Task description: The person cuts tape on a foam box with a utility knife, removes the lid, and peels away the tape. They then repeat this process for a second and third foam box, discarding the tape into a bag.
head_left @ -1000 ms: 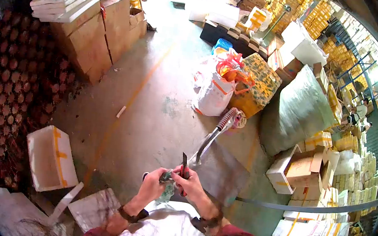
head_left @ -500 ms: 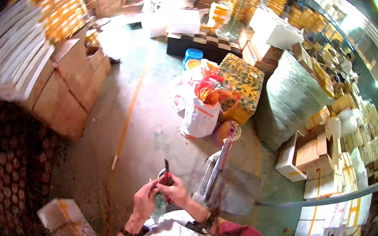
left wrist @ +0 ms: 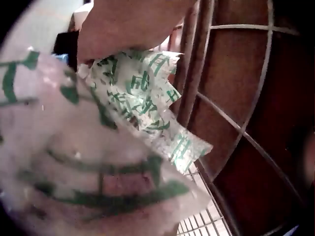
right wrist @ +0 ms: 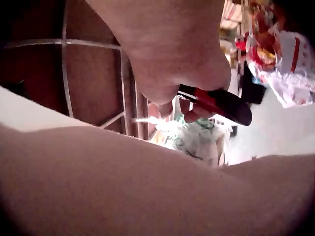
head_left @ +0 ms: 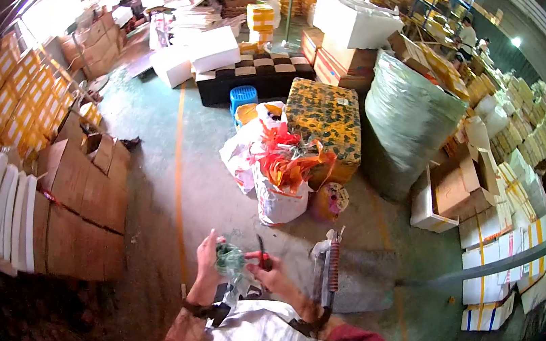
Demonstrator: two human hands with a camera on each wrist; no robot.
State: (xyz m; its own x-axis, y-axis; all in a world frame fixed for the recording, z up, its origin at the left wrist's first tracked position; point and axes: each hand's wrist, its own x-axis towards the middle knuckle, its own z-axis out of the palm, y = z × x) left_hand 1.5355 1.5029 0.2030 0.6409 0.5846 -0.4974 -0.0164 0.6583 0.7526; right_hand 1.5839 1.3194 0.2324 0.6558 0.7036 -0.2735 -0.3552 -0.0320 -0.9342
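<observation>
In the head view both hands are in front of the chest with a crumpled wad of clear, green-printed plastic tape (head_left: 230, 261) between them. My left hand (head_left: 207, 263) is upright at the wad's left side, its fingers pointing up and the wad against its inner side. My right hand (head_left: 273, 277) grips a red and black utility knife (head_left: 265, 261), dark end pointing up and away, with fingertips at the wad's right edge. In the left wrist view the printed tape (left wrist: 140, 98) hangs in jagged folds beyond the hand, and another sheet blurs close to the lens. The left fingers are hidden there.
White bags with red and orange plastic (head_left: 283, 199) stand ahead, by a camouflage-patterned box (head_left: 326, 126) and a large green sack (head_left: 404, 132). A spring-wrapped handle (head_left: 333, 266) rises at the right. Cardboard boxes (head_left: 87, 216) stand left; a grey bar (head_left: 486, 265) crosses right.
The hands have drawn slightly apart, and the green-printed wad now shows spread between them. The knife stays in the right hand. The head view has turned left and tilted up.
</observation>
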